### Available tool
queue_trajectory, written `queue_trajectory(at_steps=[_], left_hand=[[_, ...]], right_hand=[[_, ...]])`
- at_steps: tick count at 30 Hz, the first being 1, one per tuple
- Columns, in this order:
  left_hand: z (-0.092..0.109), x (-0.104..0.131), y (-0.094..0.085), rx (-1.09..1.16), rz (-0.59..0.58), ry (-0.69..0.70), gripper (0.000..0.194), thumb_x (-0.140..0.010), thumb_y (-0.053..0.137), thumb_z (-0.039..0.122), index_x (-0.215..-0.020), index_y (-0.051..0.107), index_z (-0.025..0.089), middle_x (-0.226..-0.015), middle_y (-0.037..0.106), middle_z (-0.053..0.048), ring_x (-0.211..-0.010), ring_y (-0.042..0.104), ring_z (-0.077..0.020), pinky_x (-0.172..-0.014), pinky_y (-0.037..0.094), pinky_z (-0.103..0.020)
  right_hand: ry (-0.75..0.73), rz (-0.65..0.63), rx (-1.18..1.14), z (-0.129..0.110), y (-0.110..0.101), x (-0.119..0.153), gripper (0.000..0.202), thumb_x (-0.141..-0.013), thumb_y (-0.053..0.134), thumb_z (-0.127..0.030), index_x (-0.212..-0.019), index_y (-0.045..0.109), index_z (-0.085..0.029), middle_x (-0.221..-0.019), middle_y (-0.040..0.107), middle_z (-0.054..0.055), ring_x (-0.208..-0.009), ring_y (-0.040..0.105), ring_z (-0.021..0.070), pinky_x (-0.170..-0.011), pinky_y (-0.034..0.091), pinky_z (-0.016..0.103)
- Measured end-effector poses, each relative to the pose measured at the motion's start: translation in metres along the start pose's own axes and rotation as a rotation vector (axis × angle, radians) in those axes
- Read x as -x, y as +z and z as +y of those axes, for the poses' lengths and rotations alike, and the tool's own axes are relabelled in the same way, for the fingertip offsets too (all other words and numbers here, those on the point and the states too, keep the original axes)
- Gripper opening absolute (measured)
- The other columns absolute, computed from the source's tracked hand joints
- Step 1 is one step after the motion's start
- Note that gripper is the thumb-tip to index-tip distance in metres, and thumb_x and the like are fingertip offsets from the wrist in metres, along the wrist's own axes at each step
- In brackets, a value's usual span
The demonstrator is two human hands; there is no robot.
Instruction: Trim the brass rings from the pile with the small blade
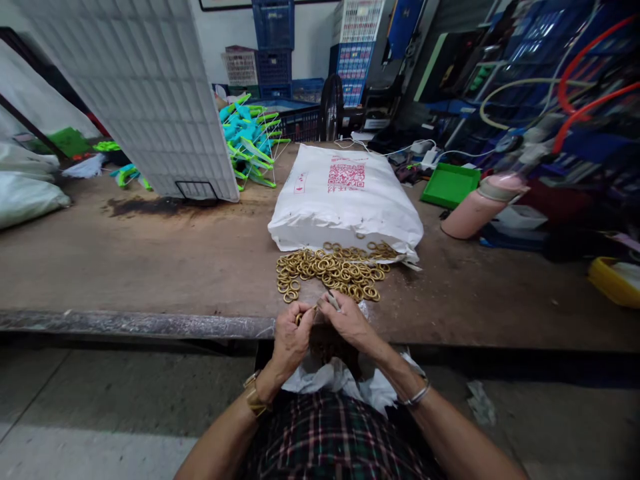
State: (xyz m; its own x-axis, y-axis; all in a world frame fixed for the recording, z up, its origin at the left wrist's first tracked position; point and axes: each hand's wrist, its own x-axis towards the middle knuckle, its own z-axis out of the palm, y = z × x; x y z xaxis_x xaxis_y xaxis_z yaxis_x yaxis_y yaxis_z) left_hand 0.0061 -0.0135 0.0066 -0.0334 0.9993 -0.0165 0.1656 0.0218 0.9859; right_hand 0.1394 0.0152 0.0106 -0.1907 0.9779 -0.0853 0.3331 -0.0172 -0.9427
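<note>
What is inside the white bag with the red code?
At the near edge of the white bag lie gold-coloured rings; its interior is covered, so I cannot tell.

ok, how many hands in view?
2. The left hand is by the table's front edge, with a gold-colored ring at its fingers; the right hand is beside it, in front of the ring pile. No others show; background clutter could hide some.
</note>
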Motion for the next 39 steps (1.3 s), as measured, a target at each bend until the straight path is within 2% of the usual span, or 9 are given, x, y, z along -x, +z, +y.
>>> queue_trajectory(at_steps=[2,4,9,11,14,19,24,29,39], left_hand=[[0.001,0.0,0.0,-0.045,-0.003,0.045,0.019,-0.077,0.052,0.033,-0.071,0.057,0.016,-0.056,0.047,0.004,-0.054,0.042,-0.0081,-0.053,0.034,-0.02],[0.002,0.001,0.0,-0.013,-0.028,0.018,0.021,-0.076,0.052,0.035,-0.068,0.056,0.015,-0.055,0.047,0.004,-0.052,0.041,-0.0076,-0.052,0.033,-0.02],[0.003,0.002,0.0,0.303,-0.2,-0.293,0.029,-0.074,0.053,0.045,-0.075,0.05,0.016,-0.051,0.044,0.007,-0.041,0.036,-0.0047,-0.04,0.025,-0.017],[0.002,0.003,-0.002,0.435,-0.262,-0.361,0.031,-0.074,0.054,0.046,-0.08,0.049,0.017,-0.054,0.045,0.006,-0.04,0.037,-0.0041,-0.037,0.022,-0.016],[0.003,0.006,-0.003,0.554,-0.308,-0.366,0.03,-0.074,0.055,0.044,-0.082,0.049,0.016,-0.058,0.046,0.006,-0.042,0.039,-0.0033,-0.036,0.022,-0.015],[0.004,0.009,-0.002,0.577,-0.308,-0.346,0.029,-0.074,0.057,0.043,-0.08,0.048,0.016,-0.055,0.045,0.006,-0.042,0.038,-0.003,-0.037,0.023,-0.014],[0.007,0.008,0.0,0.493,-0.237,-0.323,0.03,-0.074,0.056,0.045,-0.079,0.049,0.016,-0.055,0.045,0.007,-0.042,0.038,-0.0031,-0.037,0.023,-0.015],[0.007,0.01,0.002,0.359,-0.186,-0.274,0.033,-0.072,0.055,0.048,-0.074,0.047,0.016,-0.055,0.047,0.006,-0.043,0.04,-0.0038,-0.039,0.026,-0.016],[0.003,0.013,0.004,0.271,-0.175,-0.216,0.031,-0.074,0.052,0.048,-0.072,0.047,0.017,-0.052,0.046,0.006,-0.043,0.039,-0.0048,-0.043,0.03,-0.017]], right_hand=[[-0.035,0.03,0.074,-0.003,0.001,0.0,0.025,-0.075,0.045,-0.04,-0.063,0.043,-0.018,-0.057,0.039,-0.006,-0.055,0.035,0.0081,-0.052,0.029,0.022],[-0.013,0.044,0.075,-0.005,0.003,0.0,0.024,-0.074,0.044,-0.039,-0.061,0.042,-0.019,-0.057,0.037,-0.006,-0.055,0.034,0.0083,-0.052,0.028,0.022],[0.038,0.046,-0.012,-0.005,0.004,0.002,0.021,-0.073,0.043,-0.035,-0.061,0.042,-0.019,-0.056,0.037,-0.007,-0.052,0.033,0.0078,-0.051,0.028,0.021],[0.047,0.037,-0.048,-0.003,0.004,0.003,0.019,-0.073,0.044,-0.034,-0.062,0.044,-0.019,-0.056,0.04,-0.007,-0.052,0.035,0.0078,-0.051,0.029,0.021],[0.045,0.023,-0.097,0.001,0.004,0.003,0.018,-0.074,0.044,-0.033,-0.064,0.045,-0.018,-0.056,0.044,-0.006,-0.052,0.038,0.008,-0.051,0.03,0.021],[0.039,0.011,-0.065,0.003,0.002,0.004,0.02,-0.077,0.04,-0.031,-0.063,0.046,-0.018,-0.054,0.046,-0.005,-0.05,0.04,0.0083,-0.051,0.031,0.021],[-0.104,0.105,0.336,0.001,-0.004,0.014,0.018,-0.079,0.036,-0.026,-0.066,0.046,-0.018,-0.057,0.046,-0.003,-0.054,0.041,0.0099,-0.053,0.028,0.022],[-0.145,-0.047,0.758,-0.005,-0.005,0.026,0.019,-0.07,0.04,-0.013,-0.082,0.054,-0.018,-0.062,0.055,0.001,-0.054,0.042,0.0117,-0.053,0.022,0.025],[-0.043,-0.158,0.966,-0.011,-0.002,0.03,0.03,-0.076,0.035,-0.015,-0.101,0.051,-0.015,-0.081,0.065,0.008,-0.069,0.057,0.0179,-0.057,0.029,0.027]])
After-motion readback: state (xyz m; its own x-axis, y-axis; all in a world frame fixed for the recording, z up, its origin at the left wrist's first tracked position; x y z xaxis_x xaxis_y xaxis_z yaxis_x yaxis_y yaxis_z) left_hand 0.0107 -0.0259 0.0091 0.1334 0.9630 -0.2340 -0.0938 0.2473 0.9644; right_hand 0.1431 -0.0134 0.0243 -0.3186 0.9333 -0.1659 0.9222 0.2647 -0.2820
